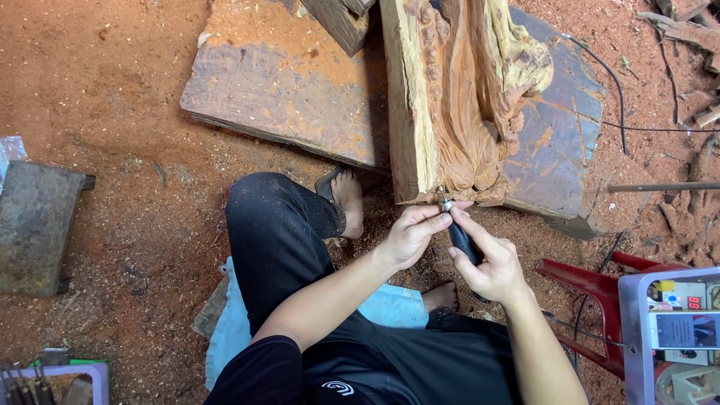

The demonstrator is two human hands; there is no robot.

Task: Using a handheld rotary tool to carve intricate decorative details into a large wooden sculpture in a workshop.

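Red sawdust is covering the floor (112, 90) here. Both hands are gripping a black rotary tool (459, 234) at the lower end of the carved wood block (457, 112): left hand (411, 234) pinching near the bit, right hand (491, 262) wrapped around the body. It's pointing up-left, long axis diagonal. Fingers that close risk a nick if the bit skips.

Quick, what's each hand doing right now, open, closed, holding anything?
Left hand: closed, fingertips pinching the front end of the rotary carving tool near its bit.
Right hand: closed around the tool's black handle, at the wood carving.
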